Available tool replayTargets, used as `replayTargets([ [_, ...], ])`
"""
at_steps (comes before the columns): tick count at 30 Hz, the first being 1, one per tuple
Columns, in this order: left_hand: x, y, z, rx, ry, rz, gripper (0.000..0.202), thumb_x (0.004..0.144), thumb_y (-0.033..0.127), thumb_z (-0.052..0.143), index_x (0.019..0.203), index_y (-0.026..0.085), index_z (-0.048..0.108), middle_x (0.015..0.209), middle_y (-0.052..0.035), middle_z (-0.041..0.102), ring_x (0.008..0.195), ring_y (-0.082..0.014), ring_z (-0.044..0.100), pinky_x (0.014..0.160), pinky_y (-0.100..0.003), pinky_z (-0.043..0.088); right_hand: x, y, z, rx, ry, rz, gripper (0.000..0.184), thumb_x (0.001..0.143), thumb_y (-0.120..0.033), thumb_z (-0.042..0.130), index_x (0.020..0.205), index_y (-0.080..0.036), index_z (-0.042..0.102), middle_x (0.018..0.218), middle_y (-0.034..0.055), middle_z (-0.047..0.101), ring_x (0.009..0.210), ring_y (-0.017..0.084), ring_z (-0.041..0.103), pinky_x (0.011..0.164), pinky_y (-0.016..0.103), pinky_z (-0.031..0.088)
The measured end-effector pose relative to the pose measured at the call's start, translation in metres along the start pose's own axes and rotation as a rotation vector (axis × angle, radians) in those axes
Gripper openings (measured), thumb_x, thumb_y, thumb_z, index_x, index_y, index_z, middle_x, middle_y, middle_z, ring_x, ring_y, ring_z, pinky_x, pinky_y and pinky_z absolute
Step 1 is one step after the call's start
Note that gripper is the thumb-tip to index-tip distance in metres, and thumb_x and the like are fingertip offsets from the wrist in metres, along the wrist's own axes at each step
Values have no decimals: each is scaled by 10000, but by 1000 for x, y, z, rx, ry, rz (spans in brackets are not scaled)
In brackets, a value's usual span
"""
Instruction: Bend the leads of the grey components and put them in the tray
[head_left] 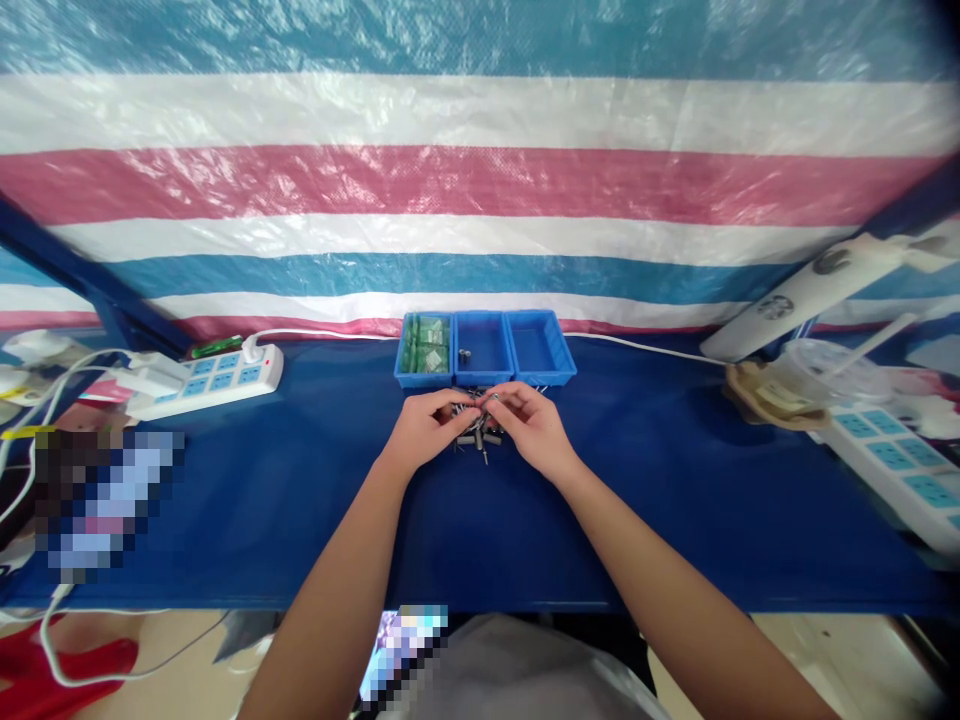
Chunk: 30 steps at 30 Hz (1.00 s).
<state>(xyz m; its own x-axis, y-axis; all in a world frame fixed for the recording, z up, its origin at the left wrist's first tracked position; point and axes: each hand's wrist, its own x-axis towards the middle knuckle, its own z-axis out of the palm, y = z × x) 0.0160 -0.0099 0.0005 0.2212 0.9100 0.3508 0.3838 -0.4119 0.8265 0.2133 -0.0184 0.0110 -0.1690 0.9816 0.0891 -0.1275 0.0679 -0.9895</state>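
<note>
A small pile of metal parts [480, 440], some thin like pins and some short cylinders, lies on the blue table. Over it, my left hand [426, 428] and my right hand [534, 428] meet with thumbs and index fingers pinched close together. A small shiny metal part [493, 397] shows at my right fingertips. What my left fingers pinch is too small to make out. Just behind the hands stand three joined blue bins. The left bin [426, 380] holds green packets, and a few small metal cylinders [464, 356] sit in the middle bin [484, 318].
White power strips stand at the left [262, 372] and right [874, 470]. A plastic cup [832, 370] and a white tube [802, 295] are at the back right. A pixelated device [112, 505] lies at left. Striped sheeting [480, 180] hangs behind the table [300, 520].
</note>
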Motion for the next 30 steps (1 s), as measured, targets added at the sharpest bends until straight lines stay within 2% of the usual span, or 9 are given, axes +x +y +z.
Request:
replayTargets([
  [5, 0, -1, 2, 15, 30, 37, 270, 893, 384, 721, 1074, 197, 791, 560, 58, 475, 522, -76, 432, 557, -205, 426, 0, -1, 2, -82, 18, 21, 359, 755, -506, 831, 979, -231, 771, 860, 39, 754, 726, 176, 680, 698, 343, 581],
  [9, 0, -1, 2, -1, 4, 51, 313, 911, 364, 709, 1175, 214, 781, 611, 29, 595, 545, -82, 494, 579, -207, 456, 0, 0, 1, -53, 66, 45, 376, 687, -469, 890, 928, -220, 742, 744, 9, 725, 657, 160, 658, 624, 313, 551],
  [14, 0, 0, 1, 13, -56, 84, 248, 938, 314, 669, 1124, 218, 804, 818, -41, 756, 619, -107, 584, 631, -233, 493, -1, 4, -1, -58, 30, 46, 336, 694, -462, 892, 812, -216, 697, 772, 26, 748, 682, 167, 679, 634, 306, 552],
  [21, 1, 1, 0, 49, -59, 19, 252, 937, 357, 675, 1110, 213, 790, 643, 23, 662, 567, -94, 549, 618, -214, 477, -1, 5, 0, -107, 50, -5, 326, 744, -476, 854, 924, -226, 747, 855, 46, 774, 744, 191, 708, 692, 338, 579],
  [28, 0, 4, -1, 49, -61, 10, 292, 940, 434, 664, 881, 172, 781, 690, -7, 694, 587, -98, 573, 590, -212, 462, 0, 4, -1, -79, 58, 17, 323, 745, -472, 849, 934, -220, 780, 816, 40, 765, 659, 164, 667, 645, 331, 566],
  [30, 0, 2, 0, 39, -26, 14, 264, 909, 428, 706, 888, 172, 770, 671, 2, 679, 574, -94, 568, 582, -210, 463, 1, 5, -2, -60, 60, 48, 328, 741, -474, 852, 924, -212, 782, 793, 39, 760, 630, 156, 651, 616, 321, 554],
])
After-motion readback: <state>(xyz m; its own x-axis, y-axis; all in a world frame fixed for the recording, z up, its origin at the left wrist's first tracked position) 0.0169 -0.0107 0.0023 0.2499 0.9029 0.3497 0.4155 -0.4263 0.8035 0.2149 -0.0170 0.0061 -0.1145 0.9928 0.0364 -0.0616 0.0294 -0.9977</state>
